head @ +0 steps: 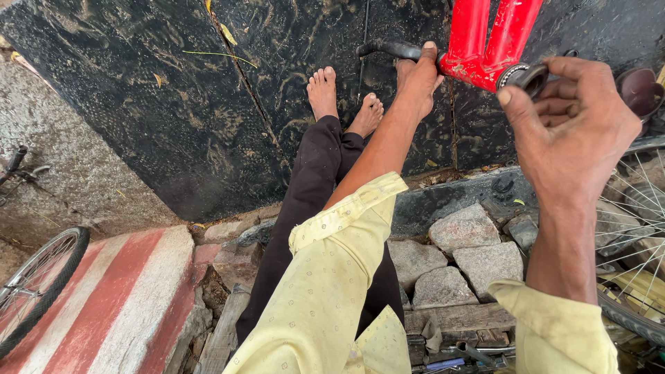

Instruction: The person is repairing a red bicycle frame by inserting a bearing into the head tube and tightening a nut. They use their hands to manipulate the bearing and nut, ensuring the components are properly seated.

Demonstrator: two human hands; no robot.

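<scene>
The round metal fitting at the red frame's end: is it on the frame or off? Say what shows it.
On. The round fitting sits against the red frame shell, right hand fingers around it.

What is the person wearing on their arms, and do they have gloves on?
No gloves: both hands are bare. The left hand and the right hand come out of pale yellow shirt sleeves. The left sleeve has a tiny dotted pattern and a buttoned cuff, pushed up so the forearm is uncovered. The right sleeve is pushed up too and looks a bit grubby. No rings, watch or bracelets show.

red frame (485,41) ahead, spoked wheel (634,235) right
</scene>
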